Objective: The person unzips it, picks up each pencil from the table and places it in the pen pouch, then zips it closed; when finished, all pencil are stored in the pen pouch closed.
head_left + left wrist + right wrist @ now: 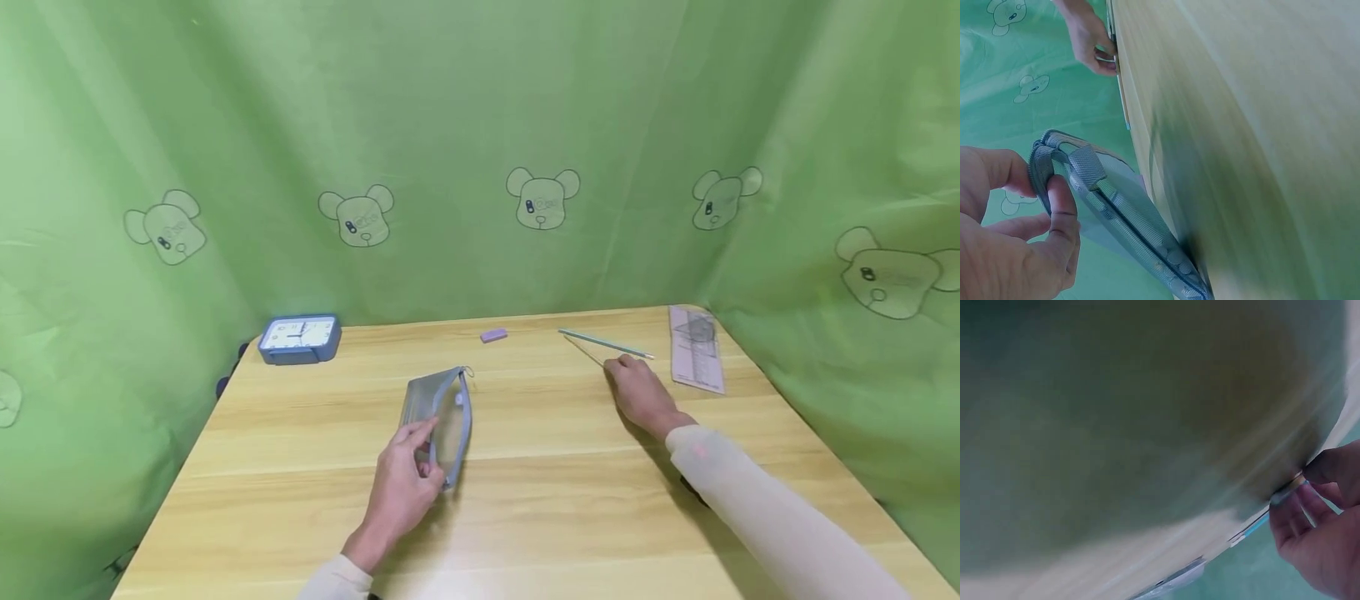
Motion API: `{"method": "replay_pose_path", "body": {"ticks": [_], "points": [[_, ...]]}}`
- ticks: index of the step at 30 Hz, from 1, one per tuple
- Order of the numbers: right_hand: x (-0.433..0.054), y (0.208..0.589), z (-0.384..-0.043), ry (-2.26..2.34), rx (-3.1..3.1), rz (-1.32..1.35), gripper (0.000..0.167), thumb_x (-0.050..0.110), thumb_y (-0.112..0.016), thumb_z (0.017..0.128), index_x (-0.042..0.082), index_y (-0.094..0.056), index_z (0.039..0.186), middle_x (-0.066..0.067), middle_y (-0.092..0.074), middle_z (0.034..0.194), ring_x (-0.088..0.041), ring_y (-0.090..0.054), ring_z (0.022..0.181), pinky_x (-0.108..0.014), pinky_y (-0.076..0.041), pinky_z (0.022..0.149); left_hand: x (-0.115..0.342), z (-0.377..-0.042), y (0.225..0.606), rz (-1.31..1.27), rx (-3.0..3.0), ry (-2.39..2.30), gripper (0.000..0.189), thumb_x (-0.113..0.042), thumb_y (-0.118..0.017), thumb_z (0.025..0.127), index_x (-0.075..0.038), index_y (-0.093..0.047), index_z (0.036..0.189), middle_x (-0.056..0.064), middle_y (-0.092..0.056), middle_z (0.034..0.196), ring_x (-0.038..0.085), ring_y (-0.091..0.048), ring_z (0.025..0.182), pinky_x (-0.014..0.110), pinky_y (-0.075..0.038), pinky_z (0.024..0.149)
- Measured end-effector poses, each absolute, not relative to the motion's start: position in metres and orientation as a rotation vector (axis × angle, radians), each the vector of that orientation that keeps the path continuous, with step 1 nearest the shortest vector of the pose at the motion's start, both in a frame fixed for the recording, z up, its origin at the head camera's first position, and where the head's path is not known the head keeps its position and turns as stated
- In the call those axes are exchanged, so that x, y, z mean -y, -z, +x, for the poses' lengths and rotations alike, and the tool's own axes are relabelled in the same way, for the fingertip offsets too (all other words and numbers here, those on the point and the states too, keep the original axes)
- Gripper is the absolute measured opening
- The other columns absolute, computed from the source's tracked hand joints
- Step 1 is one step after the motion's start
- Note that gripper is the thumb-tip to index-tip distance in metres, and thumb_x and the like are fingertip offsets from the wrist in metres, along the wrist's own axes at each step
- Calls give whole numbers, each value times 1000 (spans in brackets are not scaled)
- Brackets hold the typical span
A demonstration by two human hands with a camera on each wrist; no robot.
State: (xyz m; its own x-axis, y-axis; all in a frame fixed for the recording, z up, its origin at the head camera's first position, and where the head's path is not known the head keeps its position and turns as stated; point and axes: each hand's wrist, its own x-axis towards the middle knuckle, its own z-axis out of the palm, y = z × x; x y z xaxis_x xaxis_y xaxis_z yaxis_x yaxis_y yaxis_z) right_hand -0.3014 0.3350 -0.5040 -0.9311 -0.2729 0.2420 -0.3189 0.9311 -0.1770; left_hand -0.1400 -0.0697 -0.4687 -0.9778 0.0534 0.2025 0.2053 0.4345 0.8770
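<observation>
A grey-blue zip pencil pouch (423, 393) stands on the table with its mouth open to the right. My left hand (405, 479) pinches the near end of its zipped edge between thumb and fingers; the left wrist view shows the pouch (1141, 228) tilted, with a fabric tab by the zip. Farther right, my right hand (643, 396) pinches one end of a thin tan pencil (585, 350) low at the tabletop. Just beyond that hand lies a blue-green pencil (606, 343). Much of the right wrist view is dark and blurred.
At the far left corner sits a blue clock (300, 340). A purple eraser (493, 335) lies near the back edge. A clear packet of rulers (697, 354) lies at the back right. Green curtain (465, 100) hangs behind and beside the wooden table (540, 508).
</observation>
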Motion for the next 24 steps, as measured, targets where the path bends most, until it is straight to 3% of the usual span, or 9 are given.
{"method": "replay_pose_path", "body": {"ticks": [5, 10, 16, 24], "points": [[-318, 502, -287, -387, 2832, 498, 26, 0, -58, 106, -4, -69, 128, -23, -70, 110, -43, -69, 100, -59, -63, 93, 71, -140, 468, -225, 2541, 1559, 70, 15, -65, 82, 3, -57, 150, 23, -60, 146, 11, -62, 82, 18, -61, 62], [-293, 499, -266, -486, 2828, 532, 27, -6, -70, 95, -2, -71, 122, -15, -68, 95, -30, -68, 84, -49, -67, 79, 72, -141, 468, -218, 2541, 1558, 71, 16, -65, 81, 3, -57, 151, 21, -60, 147, 12, -63, 81, 18, -61, 62], [-261, 487, -243, -663, 2947, 501, 51, -13, -73, 79, -3, -68, 129, -12, -69, 97, -22, -64, 85, -39, -62, 73, 72, -141, 468, -212, 2537, 1584, 73, 17, -65, 81, 3, -56, 152, 22, -58, 149, 12, -63, 81, 18, -61, 61], [-234, 449, -222, -1043, 2923, 426, 44, -12, -69, 80, 1, -70, 121, -17, -76, 110, -24, -71, 95, -37, -65, 84, 70, -141, 468, -223, 2531, 1586, 72, 16, -65, 80, 4, -56, 151, 22, -59, 148, 12, -62, 81, 18, -60, 61]]}}
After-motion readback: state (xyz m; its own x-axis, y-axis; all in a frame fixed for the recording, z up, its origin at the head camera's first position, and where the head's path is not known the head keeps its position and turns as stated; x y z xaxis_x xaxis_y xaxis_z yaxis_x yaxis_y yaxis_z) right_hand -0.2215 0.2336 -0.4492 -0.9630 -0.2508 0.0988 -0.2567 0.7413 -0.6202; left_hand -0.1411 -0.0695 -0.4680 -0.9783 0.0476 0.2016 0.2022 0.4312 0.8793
